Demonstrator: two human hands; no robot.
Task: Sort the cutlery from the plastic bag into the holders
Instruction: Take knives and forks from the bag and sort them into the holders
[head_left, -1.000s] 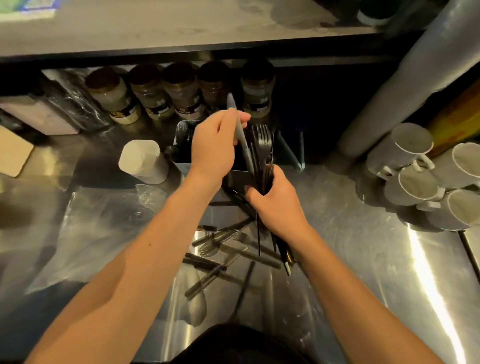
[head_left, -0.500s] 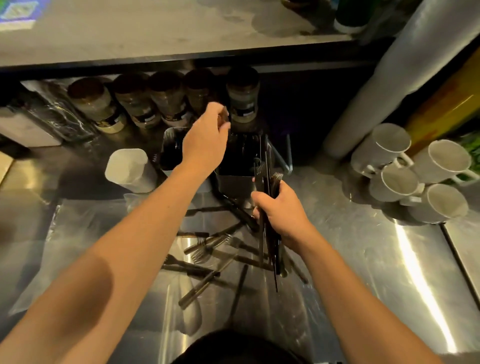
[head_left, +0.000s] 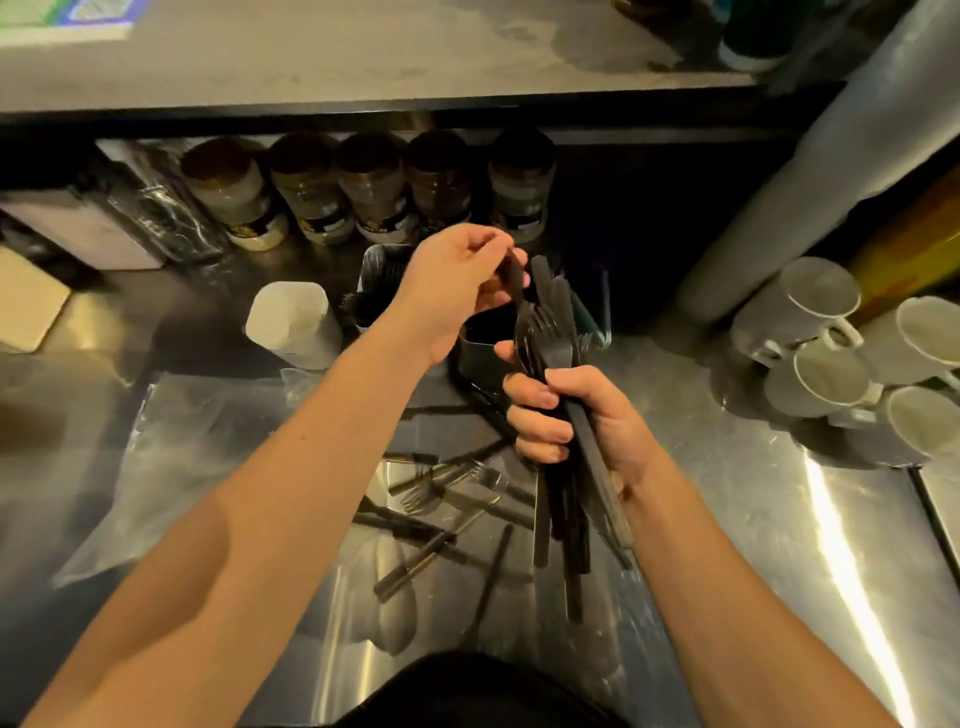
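My right hand (head_left: 576, 421) grips a bundle of dark cutlery (head_left: 558, 338), forks and knives, held upright in front of the holders. My left hand (head_left: 457, 291) pinches the top of one dark piece (head_left: 517, 283) at the bundle's upper end. Behind the hands stand the metal holders (head_left: 382, 275), one with cutlery in it; the dark holder (head_left: 480, 353) is partly hidden by my hands. Loose forks and knives (head_left: 441, 499) lie on the clear plastic bag (head_left: 182, 452) spread flat on the steel counter.
A white cup (head_left: 293, 325) stands left of the holders. Several jars (head_left: 374, 187) line the back under a shelf. Several white mugs (head_left: 841, 353) lie at the right beside a large grey pipe (head_left: 810, 171). A beige board (head_left: 28, 301) sits far left.
My left hand has come back from the holders, where it put a knife, to the bundle and now pinches one piece. My right hand has raised the bundle slightly.
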